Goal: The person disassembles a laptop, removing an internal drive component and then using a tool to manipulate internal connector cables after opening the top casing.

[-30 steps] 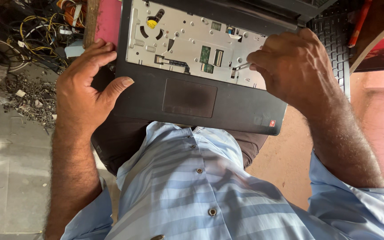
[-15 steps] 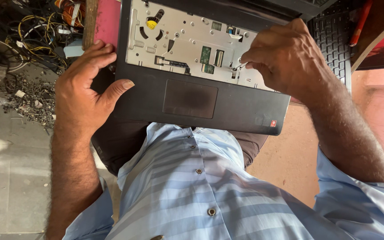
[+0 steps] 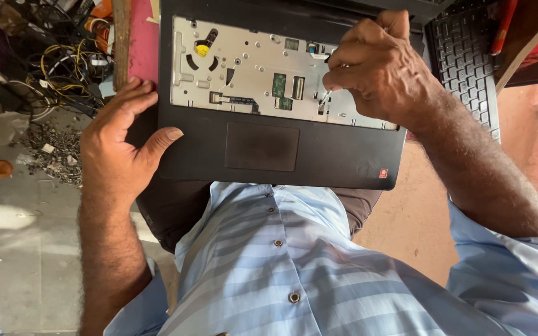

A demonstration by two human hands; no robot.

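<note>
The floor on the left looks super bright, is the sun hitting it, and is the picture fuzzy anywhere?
In the head view, a pale sunlit patch glares on the grey floor; the laptop base on the lap sits in softer, even light; the right hand casts a small shadow on the metal plate; the left hand and the striped shirt look sharp, with no clear blur.

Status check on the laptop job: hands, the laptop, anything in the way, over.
Left hand flat on the laptop base, left edge. Right hand pinching a thin tool, tip on the bare metal keyboard tray. Nothing blocking.
</note>
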